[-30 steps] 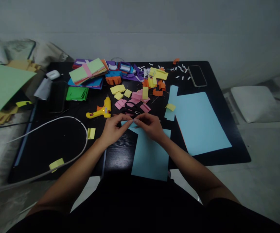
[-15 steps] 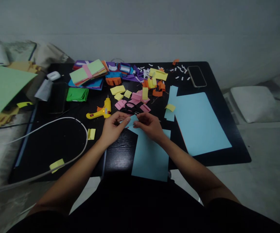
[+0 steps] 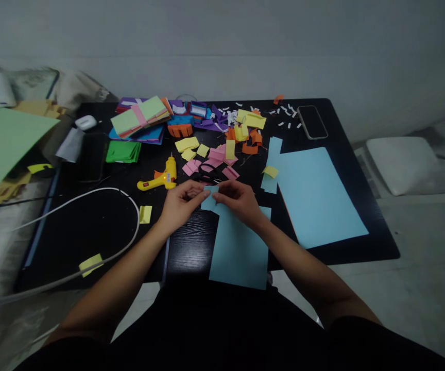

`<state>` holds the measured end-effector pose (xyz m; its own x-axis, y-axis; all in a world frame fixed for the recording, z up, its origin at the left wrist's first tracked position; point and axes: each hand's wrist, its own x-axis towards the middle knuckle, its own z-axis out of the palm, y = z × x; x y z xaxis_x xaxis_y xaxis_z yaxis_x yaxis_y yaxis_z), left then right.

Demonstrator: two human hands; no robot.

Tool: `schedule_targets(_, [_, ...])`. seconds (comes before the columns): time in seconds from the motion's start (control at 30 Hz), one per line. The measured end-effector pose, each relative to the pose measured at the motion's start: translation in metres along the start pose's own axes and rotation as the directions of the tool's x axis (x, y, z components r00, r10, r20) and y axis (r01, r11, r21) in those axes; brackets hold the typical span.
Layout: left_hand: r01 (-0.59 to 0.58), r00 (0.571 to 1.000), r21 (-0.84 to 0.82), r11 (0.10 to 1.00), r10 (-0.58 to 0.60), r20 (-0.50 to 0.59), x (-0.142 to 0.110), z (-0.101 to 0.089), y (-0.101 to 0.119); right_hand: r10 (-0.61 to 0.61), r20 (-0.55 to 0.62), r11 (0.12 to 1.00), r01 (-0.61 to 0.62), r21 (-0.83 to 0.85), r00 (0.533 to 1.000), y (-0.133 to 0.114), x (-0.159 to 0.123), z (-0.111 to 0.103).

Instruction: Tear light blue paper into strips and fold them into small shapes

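Observation:
Between my two hands is a small light-blue piece of paper (image 3: 209, 202). My left hand (image 3: 183, 203) pinches its left side, thumb on top. My right hand (image 3: 238, 202) grips its right side with thumb and forefinger. Under the right wrist lies a larger light-blue sheet (image 3: 240, 252), reaching the front table edge. Scissors with black handles (image 3: 207, 175) rest just beyond my fingertips, partly hidden. A yellow glue gun (image 3: 163, 176) lies left of the scissors, a small light glowing on its handle.
On the black table (image 3: 191, 247) are pink paper pieces (image 3: 217, 154), light-blue sheets (image 3: 323, 196), a phone (image 3: 312, 122), green folded paper (image 3: 123, 152) and a stack of coloured paper (image 3: 141, 117). A white cable (image 3: 135, 211) loops at left. Purple, orange, yellow and white scraps lie at the back.
The small blue paper has turned between my fingers and now stands more upright. My hands have shifted only slightly.

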<state>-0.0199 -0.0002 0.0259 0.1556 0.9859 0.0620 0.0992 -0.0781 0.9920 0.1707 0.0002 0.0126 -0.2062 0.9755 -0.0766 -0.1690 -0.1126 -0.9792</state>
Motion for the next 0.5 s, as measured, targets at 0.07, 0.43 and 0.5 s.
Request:
schedule_targets(0.07, [-0.017,1.000,0.006,1.000,0.017,-0.012,0.000,0.001,0.001,-0.004,0.011,1.000,0.004,-0.006,1.000,0.001,0.001,0.001])
schedule_targets(0.43, [-0.039,0.997,-0.035,0.999,0.041,0.063,0.000,-0.004,0.005,-0.064,-0.049,0.997,0.061,-0.046,0.997,-0.009,-0.003,0.001])
schedule_targets(0.5, [-0.050,0.997,-0.017,0.999,0.051,0.058,0.000,-0.004,0.004,-0.056,-0.036,0.998,0.054,-0.041,0.998,-0.011,-0.004,0.000])
